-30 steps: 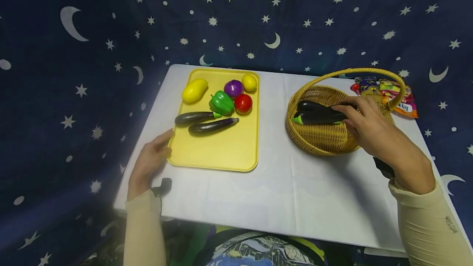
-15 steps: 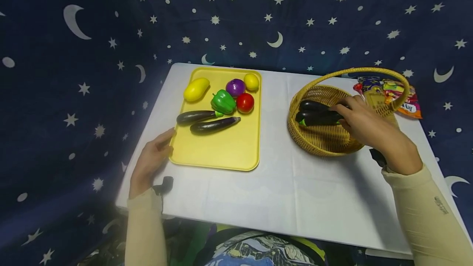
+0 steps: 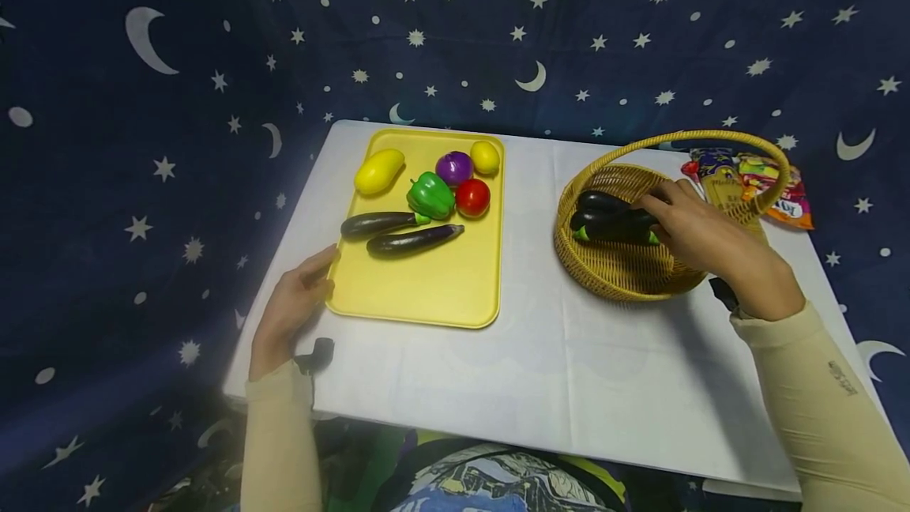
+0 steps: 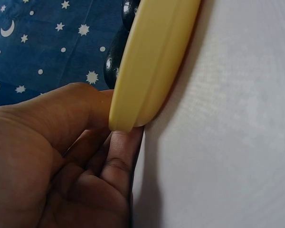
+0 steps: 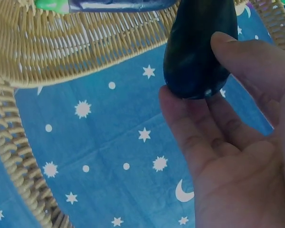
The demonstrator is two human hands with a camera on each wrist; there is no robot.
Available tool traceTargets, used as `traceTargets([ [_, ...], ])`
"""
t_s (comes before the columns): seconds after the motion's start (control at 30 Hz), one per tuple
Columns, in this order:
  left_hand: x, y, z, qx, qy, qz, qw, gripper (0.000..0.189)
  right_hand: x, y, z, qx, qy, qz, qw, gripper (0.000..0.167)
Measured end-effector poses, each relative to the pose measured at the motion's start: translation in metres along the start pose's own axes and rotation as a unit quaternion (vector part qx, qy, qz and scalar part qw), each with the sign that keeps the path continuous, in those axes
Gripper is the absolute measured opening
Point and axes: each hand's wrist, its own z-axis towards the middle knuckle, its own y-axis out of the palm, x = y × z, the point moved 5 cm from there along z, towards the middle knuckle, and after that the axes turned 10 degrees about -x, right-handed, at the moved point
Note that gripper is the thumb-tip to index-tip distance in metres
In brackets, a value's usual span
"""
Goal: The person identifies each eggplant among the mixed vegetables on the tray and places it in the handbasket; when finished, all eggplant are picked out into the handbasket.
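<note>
The right hand [image 3: 693,231] grips a glossy, nearly black eggplant [image 5: 199,52] by its blunt end, fingers curled beneath and thumb pressing the side. That eggplant is inside the oval, honey-brown woven basket [image 3: 618,265] near the far right corner of the white-covered counter [image 3: 533,385]; whether it rests on the basket's floor I cannot tell. At least one more dark eggplant with a green cap [image 5: 52,4] lies close by in the basket, whose arched woven handle [image 3: 682,137] rises above the wrist.

The left hand [image 3: 290,306] has its fingers relaxed and touching the left edge of a yellow rectangular tray [image 3: 412,295], which lies toward the counter's left edge; some tips are hidden behind the rim.

In the tray, a yellow mango-shaped fruit [image 3: 379,172] sits by the far left corner and a round yellow lemon [image 3: 485,158] in the far right corner. Beside the lemon lie a shiny purple onion [image 3: 454,169], a red tomato [image 3: 472,197] near the right edge and a green bell pepper [image 3: 430,195]. Two slender dark eggplants [image 3: 414,242] lie nearer the left edge. Colourful snack packets [image 3: 789,200] lie behind the basket.
</note>
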Motion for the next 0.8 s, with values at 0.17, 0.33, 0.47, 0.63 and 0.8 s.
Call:
traceTargets([
  [0.17, 0.000, -0.001, 0.000, 0.002, 0.000, 0.001, 1.0000, 0.062, 0.003, 0.003, 0.003, -0.030, 0.015, -0.003, 0.9994, 0.040],
  [0.33, 0.003, -0.001, -0.001, 0.000, 0.008, -0.011, 0.9999, 0.062, 0.011, 0.008, 0.008, -0.072, 0.016, 0.011, 0.9972, 0.039],
  [0.47, 0.002, -0.002, -0.001, -0.003, 0.000, -0.028, 0.9996, 0.063, 0.016, 0.012, 0.018, -0.119, 0.021, 0.032, 0.9922, 0.039],
  [0.63, -0.001, -0.002, 0.001, -0.009, 0.003, -0.028, 0.9995, 0.063, 0.023, 0.019, 0.027, -0.159, 0.013, 0.039, 0.9865, 0.035],
  [0.8, -0.002, 0.000, 0.002, -0.011, 0.002, -0.028, 0.9995, 0.064, 0.028, 0.025, 0.031, -0.166, -0.005, 0.047, 0.9850, 0.038],
])
